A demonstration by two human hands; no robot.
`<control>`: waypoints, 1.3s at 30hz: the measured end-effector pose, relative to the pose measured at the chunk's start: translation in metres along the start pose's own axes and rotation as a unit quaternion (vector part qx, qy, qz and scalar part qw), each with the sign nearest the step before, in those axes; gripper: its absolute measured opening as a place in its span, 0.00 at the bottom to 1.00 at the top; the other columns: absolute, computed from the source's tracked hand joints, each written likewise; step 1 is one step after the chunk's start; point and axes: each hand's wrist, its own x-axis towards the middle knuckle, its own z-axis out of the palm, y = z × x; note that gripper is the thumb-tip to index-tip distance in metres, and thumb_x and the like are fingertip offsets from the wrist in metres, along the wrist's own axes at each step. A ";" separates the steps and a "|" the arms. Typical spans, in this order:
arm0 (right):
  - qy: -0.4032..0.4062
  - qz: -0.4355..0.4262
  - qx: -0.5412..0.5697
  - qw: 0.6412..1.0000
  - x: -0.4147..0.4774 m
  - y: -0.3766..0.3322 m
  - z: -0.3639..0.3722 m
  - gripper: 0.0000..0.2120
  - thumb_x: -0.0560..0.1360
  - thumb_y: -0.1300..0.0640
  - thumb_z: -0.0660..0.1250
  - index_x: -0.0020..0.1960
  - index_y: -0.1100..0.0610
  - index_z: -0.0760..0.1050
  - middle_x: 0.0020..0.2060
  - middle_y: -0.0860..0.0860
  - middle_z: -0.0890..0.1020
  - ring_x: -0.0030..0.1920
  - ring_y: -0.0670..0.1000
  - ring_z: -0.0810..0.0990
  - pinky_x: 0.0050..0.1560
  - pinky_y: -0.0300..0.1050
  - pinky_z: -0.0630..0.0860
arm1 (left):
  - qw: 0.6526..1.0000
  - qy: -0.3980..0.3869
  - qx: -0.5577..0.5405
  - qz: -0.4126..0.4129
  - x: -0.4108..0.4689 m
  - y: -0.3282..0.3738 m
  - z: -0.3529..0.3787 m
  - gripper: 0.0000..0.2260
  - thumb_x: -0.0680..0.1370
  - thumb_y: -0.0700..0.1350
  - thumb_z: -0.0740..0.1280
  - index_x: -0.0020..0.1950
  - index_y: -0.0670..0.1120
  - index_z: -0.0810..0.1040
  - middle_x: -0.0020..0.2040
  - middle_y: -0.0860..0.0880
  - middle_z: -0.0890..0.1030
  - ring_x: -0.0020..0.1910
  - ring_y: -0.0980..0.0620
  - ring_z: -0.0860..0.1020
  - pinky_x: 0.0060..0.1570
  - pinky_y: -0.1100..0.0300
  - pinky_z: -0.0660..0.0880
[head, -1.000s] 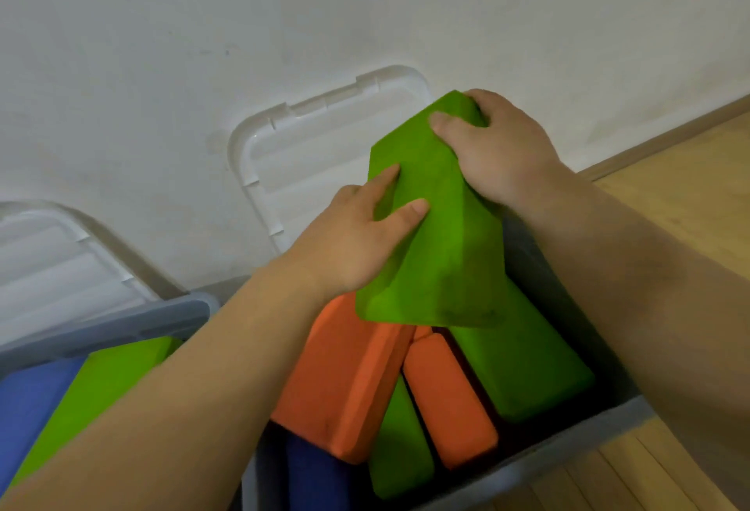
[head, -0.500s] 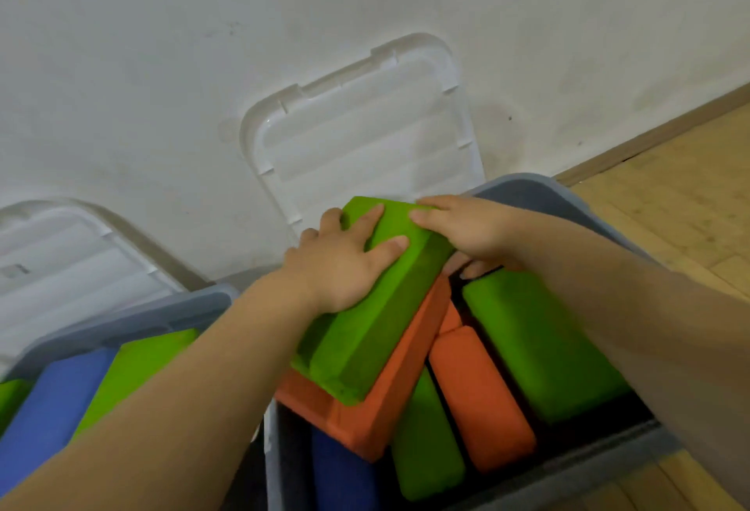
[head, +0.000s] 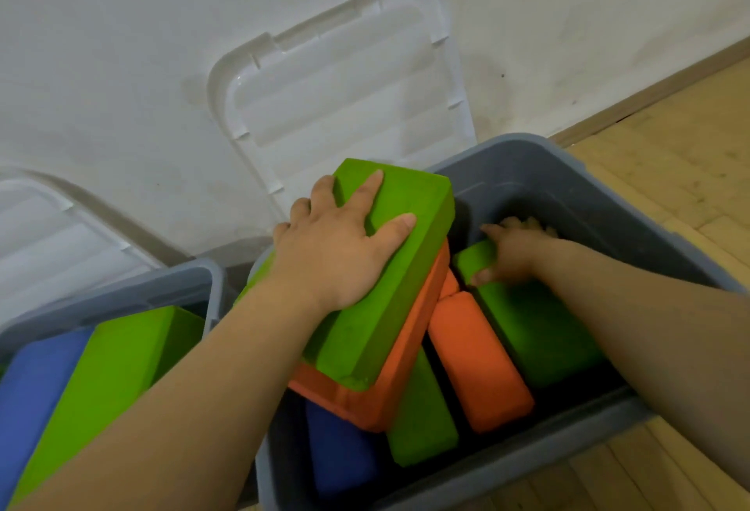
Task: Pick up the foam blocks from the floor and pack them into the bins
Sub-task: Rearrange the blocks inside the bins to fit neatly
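Floor [head: 669, 194]: beyond the right forearm; no loose blocks in view.
Left bin [head: 121, 291]: outside the left forearm; holds blocks.
Right bin [head: 527, 157]: around both hands; judged nearly full.
Green block [head: 389, 287]: under the left hand [head: 341, 251], on the orange block [head: 389, 380]; not yet seated.
Axis: long axis points away from the person and slightly right; far end raised.
Left hand: fingers spread, pressing flat.
Right hand [head: 511, 255]: grips the far end of the lower green block [head: 535, 332].
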 end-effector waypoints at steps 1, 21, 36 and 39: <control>-0.002 0.001 0.007 1.000 -0.001 -0.001 -0.004 0.56 0.64 0.23 0.70 0.82 0.44 0.50 0.79 0.58 0.56 0.78 0.67 0.58 0.75 0.66 0.57 | 1.000 -0.001 -0.003 -0.002 -0.001 0.000 0.000 0.36 0.74 0.79 0.47 0.80 0.70 0.48 0.82 0.47 0.52 0.78 0.39 0.57 0.74 0.38 0.59; 0.003 -0.044 -0.072 0.996 -0.109 -0.014 -0.111 0.45 0.70 0.40 0.78 0.81 0.44 0.61 0.78 0.49 0.66 0.75 0.55 0.69 0.69 0.49 0.68 | 1.000 0.005 -0.008 0.009 -0.007 -0.008 0.004 0.36 0.73 0.79 0.46 0.80 0.70 0.47 0.83 0.46 0.51 0.78 0.36 0.57 0.74 0.36 0.58; 0.447 -0.086 0.207 0.866 -0.190 -0.009 -0.190 0.42 0.73 0.34 0.69 0.80 0.35 0.51 0.64 0.55 0.67 0.67 0.61 0.68 0.68 0.54 0.67 | 0.972 0.067 -0.206 0.092 0.019 0.019 -0.047 0.53 0.63 0.74 0.69 0.83 0.61 0.48 0.80 0.46 0.59 0.79 0.44 0.59 0.77 0.48 0.60; 0.497 -0.140 0.255 0.817 -0.192 -0.001 -0.194 0.42 0.73 0.35 0.70 0.79 0.33 0.51 0.61 0.50 0.65 0.66 0.56 0.70 0.70 0.52 0.67 | 0.947 0.147 -0.236 0.158 0.029 0.032 -0.081 0.54 0.68 0.68 0.76 0.83 0.59 0.45 0.82 0.48 0.56 0.81 0.50 0.55 0.76 0.55 0.56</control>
